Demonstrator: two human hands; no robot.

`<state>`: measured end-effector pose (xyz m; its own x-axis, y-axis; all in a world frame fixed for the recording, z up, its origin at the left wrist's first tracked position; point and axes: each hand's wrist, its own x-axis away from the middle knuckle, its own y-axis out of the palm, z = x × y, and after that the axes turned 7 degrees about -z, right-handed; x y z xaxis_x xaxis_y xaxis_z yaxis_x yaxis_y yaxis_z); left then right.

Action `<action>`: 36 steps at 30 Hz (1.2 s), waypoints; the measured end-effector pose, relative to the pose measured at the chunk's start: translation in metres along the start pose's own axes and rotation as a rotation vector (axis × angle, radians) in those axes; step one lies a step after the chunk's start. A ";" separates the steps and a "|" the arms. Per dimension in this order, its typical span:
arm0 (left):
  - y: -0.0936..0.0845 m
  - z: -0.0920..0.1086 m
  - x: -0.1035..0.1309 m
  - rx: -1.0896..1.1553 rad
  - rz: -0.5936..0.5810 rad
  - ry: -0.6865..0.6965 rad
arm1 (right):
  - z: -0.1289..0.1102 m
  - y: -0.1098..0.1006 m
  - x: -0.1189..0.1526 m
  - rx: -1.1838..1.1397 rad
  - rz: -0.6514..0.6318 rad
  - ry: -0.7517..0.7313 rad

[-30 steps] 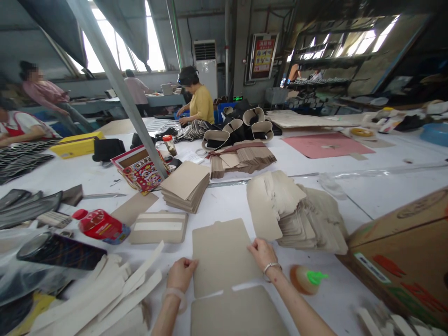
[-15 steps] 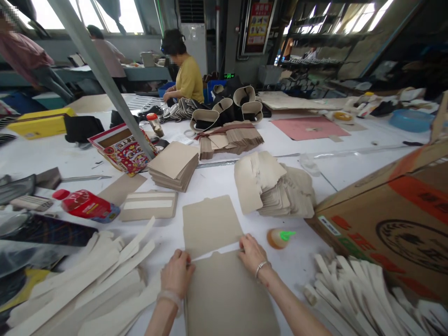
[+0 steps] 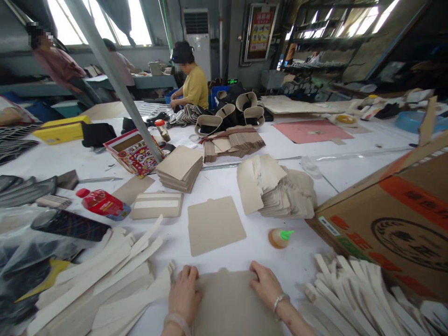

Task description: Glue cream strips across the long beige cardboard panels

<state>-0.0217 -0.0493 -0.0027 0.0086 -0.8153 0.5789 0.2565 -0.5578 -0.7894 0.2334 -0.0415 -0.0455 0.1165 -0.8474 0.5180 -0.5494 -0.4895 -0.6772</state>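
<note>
A large beige sheet [image 3: 234,303] lies at the bottom centre, with a small tab on its far edge. My left hand [image 3: 185,294] grips its far left corner, fingers closed along the edge. At the far right corner my right hand [image 3: 268,287], with a bracelet on the wrist, holds the same sheet. Beyond it, a separate beige panel [image 3: 216,225] rests flat on the white table [image 3: 231,259]. A small bottle with a green tip [image 3: 279,238] stands to the right of that panel.
Pale strips lie in piles at the left [image 3: 101,280] and right [image 3: 353,294]. A cardboard box [image 3: 395,219] stands at the right. Beige stacks [image 3: 180,168], cut pieces [image 3: 276,186] and a red bottle [image 3: 103,204] sit farther back. A person in yellow [image 3: 196,86] works beyond.
Both hands have drawn the large sheet back toward me, opening a gap between it and the separate panel. The view has shifted slightly left.
</note>
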 end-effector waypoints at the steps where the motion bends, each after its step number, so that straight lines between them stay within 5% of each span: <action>1: 0.006 -0.002 0.004 0.020 -0.002 0.004 | 0.005 0.003 0.005 -0.008 -0.016 -0.006; 7: 0.033 -0.025 0.003 0.386 -0.079 -0.005 | 0.014 0.003 0.001 -0.151 0.026 -0.044; 13: 0.005 -0.027 -0.045 0.432 0.201 -0.051 | -0.013 -0.031 -0.061 -0.103 0.208 0.004; 19: -0.013 -0.024 -0.070 0.363 0.162 -0.091 | -0.012 -0.035 -0.099 -0.129 0.157 0.014; 31: -0.009 -0.028 -0.074 0.320 0.162 -0.135 | -0.013 -0.029 -0.089 -0.136 0.283 -0.002; 36: -0.005 -0.021 -0.032 0.293 0.286 -0.051 | -0.009 -0.033 -0.053 -0.038 0.319 -0.007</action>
<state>-0.0438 -0.0238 -0.0218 0.1653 -0.9184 0.3594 0.5015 -0.2355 -0.8325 0.2377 0.0210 -0.0457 -0.0611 -0.9583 0.2791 -0.5897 -0.1910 -0.7847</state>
